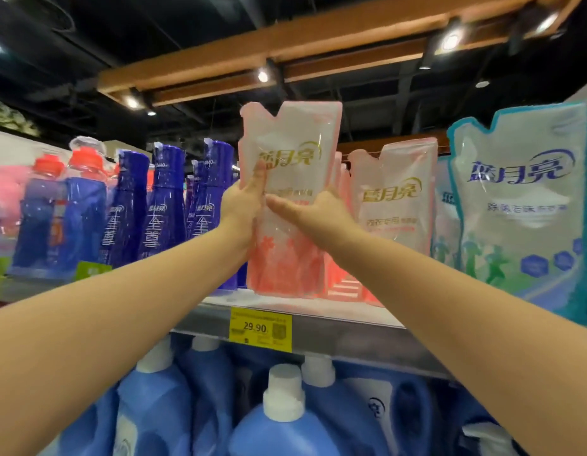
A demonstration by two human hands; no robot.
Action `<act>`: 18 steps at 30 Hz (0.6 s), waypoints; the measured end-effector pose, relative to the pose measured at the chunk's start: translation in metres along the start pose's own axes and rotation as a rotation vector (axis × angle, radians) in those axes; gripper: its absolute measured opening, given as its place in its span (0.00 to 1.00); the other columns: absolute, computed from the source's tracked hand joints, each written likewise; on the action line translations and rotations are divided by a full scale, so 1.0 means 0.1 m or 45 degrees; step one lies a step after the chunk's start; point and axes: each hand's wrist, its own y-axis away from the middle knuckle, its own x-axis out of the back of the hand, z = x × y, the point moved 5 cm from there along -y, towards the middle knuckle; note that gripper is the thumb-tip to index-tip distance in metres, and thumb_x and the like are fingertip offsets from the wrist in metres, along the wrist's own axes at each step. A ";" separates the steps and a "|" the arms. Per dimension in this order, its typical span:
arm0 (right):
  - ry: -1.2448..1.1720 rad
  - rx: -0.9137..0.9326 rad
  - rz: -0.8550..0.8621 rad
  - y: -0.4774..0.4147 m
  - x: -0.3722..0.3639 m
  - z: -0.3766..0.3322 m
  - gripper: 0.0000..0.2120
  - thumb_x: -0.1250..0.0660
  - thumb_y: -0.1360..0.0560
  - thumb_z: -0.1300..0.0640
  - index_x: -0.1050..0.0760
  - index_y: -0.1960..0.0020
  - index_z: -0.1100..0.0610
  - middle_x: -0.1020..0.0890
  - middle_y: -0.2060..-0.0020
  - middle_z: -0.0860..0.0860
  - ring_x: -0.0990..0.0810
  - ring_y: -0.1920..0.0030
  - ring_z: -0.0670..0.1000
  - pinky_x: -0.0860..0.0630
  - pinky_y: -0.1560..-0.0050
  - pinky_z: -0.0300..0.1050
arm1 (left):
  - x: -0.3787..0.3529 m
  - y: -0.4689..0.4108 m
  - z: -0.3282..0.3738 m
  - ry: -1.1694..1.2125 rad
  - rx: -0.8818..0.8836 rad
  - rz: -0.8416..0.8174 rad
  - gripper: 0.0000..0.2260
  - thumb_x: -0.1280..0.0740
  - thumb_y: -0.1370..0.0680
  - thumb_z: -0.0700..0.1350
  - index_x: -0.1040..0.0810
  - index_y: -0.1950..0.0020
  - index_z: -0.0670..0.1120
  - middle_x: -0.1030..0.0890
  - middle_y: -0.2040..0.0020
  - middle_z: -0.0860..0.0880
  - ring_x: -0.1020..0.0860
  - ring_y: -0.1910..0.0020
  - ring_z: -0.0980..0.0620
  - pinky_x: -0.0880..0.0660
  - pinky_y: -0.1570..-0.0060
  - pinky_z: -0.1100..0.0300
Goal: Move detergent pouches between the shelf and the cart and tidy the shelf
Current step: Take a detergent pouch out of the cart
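Note:
A pink and white detergent pouch (290,166) stands upright at the front of the top shelf (318,319). My left hand (244,199) grips its left edge, thumb laid up across the front. My right hand (313,210) holds its right side, thumb across the front and fingers behind. Another pink pouch (392,199) stands just to the right, with more pink pouches behind. Teal and white pouches (519,199) fill the shelf's right end. No cart is in view.
Dark blue detergent bottles (164,199) and clear red-capped bottles (85,205) stand left of the pouch. A yellow price tag (261,329) hangs on the shelf edge. Large blue jugs with white caps (282,409) fill the shelf below. A wooden beam with spotlights runs overhead.

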 end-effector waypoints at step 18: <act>0.123 -0.141 0.057 -0.07 -0.11 0.34 0.25 0.25 0.34 0.44 0.23 0.42 0.55 0.17 0.51 0.52 0.17 0.51 0.52 0.20 0.47 0.50 | -0.02 -0.25 -0.52 0.092 0.078 -0.156 0.17 0.38 0.23 0.57 0.22 0.47 0.45 0.17 0.54 0.46 0.17 0.56 0.46 0.20 0.56 0.52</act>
